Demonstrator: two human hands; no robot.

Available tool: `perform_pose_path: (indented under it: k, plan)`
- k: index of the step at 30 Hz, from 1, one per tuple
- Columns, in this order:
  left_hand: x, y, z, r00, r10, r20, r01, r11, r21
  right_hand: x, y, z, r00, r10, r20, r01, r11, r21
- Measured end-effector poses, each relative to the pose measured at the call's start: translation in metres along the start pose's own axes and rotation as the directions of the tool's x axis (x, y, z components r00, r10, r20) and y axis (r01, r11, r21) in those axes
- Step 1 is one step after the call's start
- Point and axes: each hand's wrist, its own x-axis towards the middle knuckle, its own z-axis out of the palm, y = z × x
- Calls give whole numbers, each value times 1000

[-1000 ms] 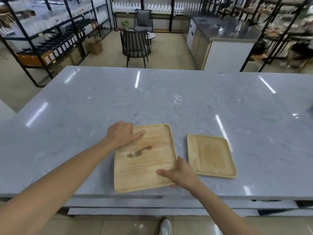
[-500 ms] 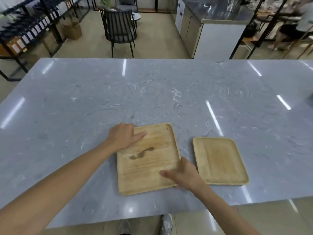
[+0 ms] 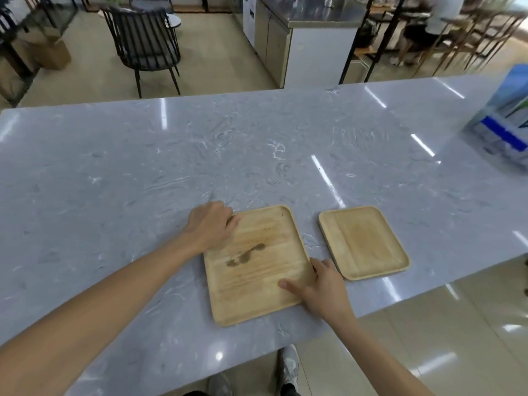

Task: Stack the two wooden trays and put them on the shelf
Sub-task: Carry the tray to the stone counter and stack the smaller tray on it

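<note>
Two pale wooden trays lie flat on the grey marble counter (image 3: 257, 155). The larger tray (image 3: 257, 270), marked with a dark stain, sits near the front edge. My left hand (image 3: 210, 227) grips its far left corner, fingers curled over the rim. My right hand (image 3: 320, 290) holds its near right edge, thumb lying on the tray's surface. The smaller tray (image 3: 363, 241) rests a short gap to the right, untouched. No shelf near the trays is in view.
A blue and white box (image 3: 505, 121) stands on the counter at the far right. Beyond the counter are a black slatted chair (image 3: 145, 44), a steel-topped cabinet (image 3: 285, 38) and a seated person (image 3: 428, 24). My shoes (image 3: 288, 367) show below the counter's front edge.
The camera has swung down and to the right, bringing the blue box into view. Both hands keep their hold on the larger tray, which has stayed flat on the counter.
</note>
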Motion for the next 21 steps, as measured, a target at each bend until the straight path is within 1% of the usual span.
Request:
perform_pose_path:
  k: [2,7,18,21]
  plan:
    - [-2,4,-1,1000,-20,-2,20,1000,15,-4,1,3,999,-6,-35,6,1000,1]
    - [-6,8,-4,998,-60,21,60,998,24,-6,1,6,999,23,-46,-23,1000,2]
    - [-9,6,-3,997,-70,28,70,997,-8,-12,-5,6,996,80,-38,-81,997,-16]
    - [-9,6,-3,993,-96,69,97,995,-8,-14,-7,3,997,66,-33,-68,996,-64]
